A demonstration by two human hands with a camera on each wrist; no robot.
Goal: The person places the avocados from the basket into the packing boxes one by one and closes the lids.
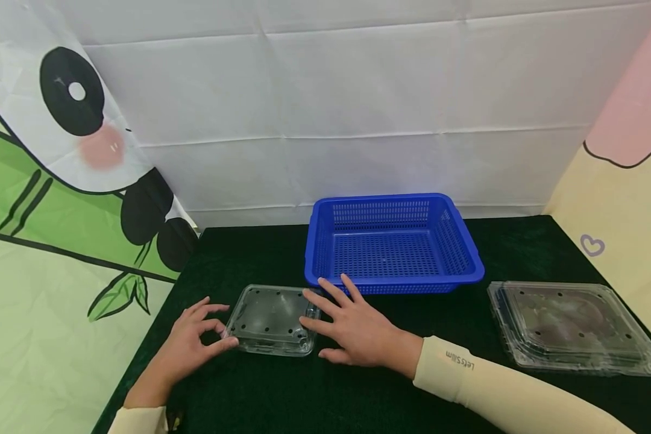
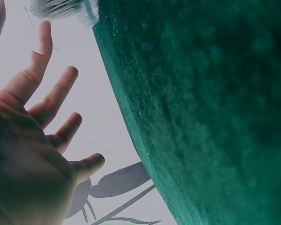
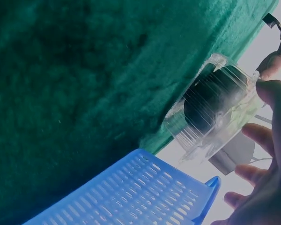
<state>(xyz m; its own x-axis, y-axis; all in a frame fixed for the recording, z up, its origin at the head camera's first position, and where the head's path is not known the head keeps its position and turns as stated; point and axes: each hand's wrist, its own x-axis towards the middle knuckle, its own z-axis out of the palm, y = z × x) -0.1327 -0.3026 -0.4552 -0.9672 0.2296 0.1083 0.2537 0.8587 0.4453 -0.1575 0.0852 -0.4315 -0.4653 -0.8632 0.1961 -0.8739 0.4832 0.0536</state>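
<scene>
A small transparent plastic clamshell box (image 1: 273, 319) with dark vent holes in its lid lies on the dark green cloth, lid down flat. At its left edge, my left hand (image 1: 192, 343) touches the box with thumb and index finger; the other fingers spread loosely, as the left wrist view shows. My right hand (image 1: 352, 328) reaches over the box's right edge with its fingers spread and fairly straight. In the right wrist view the ribbed side of the box (image 3: 215, 103) stands beside the right fingertips. Whether anything lies inside the box, I cannot tell.
Behind the right hand stands a blue perforated plastic basket (image 1: 393, 280). Larger transparent clamshell boxes (image 1: 577, 325), apparently stacked, lie at the right of the green-covered table (image 1: 282, 398). A white cloth backdrop (image 1: 358, 108) rises at the back, with printed cartoon panels on both sides.
</scene>
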